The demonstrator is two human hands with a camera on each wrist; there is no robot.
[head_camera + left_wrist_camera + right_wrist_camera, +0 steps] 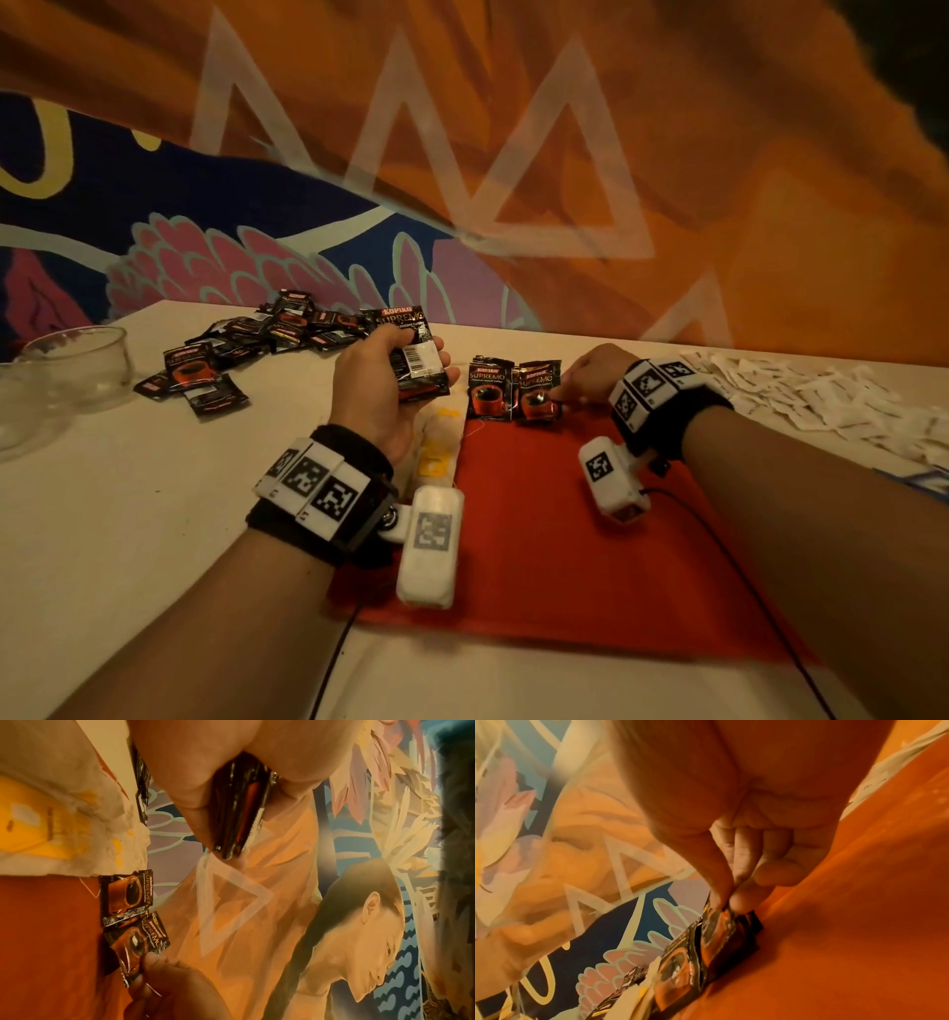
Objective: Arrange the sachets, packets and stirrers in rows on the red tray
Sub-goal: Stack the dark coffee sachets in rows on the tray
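Right hand (590, 377) grip pinches second coffee sachet (538, 391), aligning beside first sachet (489, 388) at red tray (565, 539) far edge. Left hand (382, 390) grip curled round sachet stack (418, 360), likely as supply.

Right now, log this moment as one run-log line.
left hand: holds sachet stack | right hand: pinches second sachet beside first sachet | red tray: row started at far edge

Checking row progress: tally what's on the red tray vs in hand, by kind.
Coffee sachets on the red tray: 2, first and second, the second pinched by the right hand
Coffee sachet stacks in the left hand: 1 stack, count inside unclear
White packets on tray: 0
Stirrers on tray: 0
Total on tray: 2
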